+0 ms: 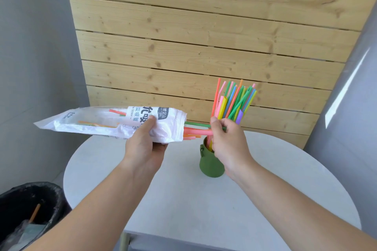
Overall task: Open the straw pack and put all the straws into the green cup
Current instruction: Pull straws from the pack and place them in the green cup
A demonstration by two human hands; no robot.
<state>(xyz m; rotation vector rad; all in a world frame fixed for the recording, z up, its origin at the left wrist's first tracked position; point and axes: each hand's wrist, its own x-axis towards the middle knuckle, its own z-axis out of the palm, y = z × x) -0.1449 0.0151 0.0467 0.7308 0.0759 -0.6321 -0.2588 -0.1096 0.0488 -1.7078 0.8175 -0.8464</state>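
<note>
Both hands are busy over the table: the left hand (pixel 145 140) grips the white printed plastic straw pack (pixel 114 123) from below, thumb pressed on its top face near the torn mouth, holding it roughly level with the open end pointing right. Just off that mouth, the right hand (pixel 223 138) has its fingers curled around a few loose straws (pixel 195 131), pink, green and orange, that stick out of the opening; it is pinching them near their free ends, directly above the cup. Below and partly behind that hand stands the dark green cup with a small side handle (pixel 210 165), upright on the round white table (pixel 183 199), and a thick bundle of bright plastic straws (pixel 234 102) in many colours already fans up out of it. So the pack is opened and most of its load appears to be in the cup. What is left, as far as can be seen, is the small group now being drawn out plus a few more showing through the film further back in the pack, an orange one and a red one among them. Once those are stood in the cup the job should be finished. To the lower left a black bin with a liner (pixel 26 214) holds some scraps and what looks like one orange straw.
</note>
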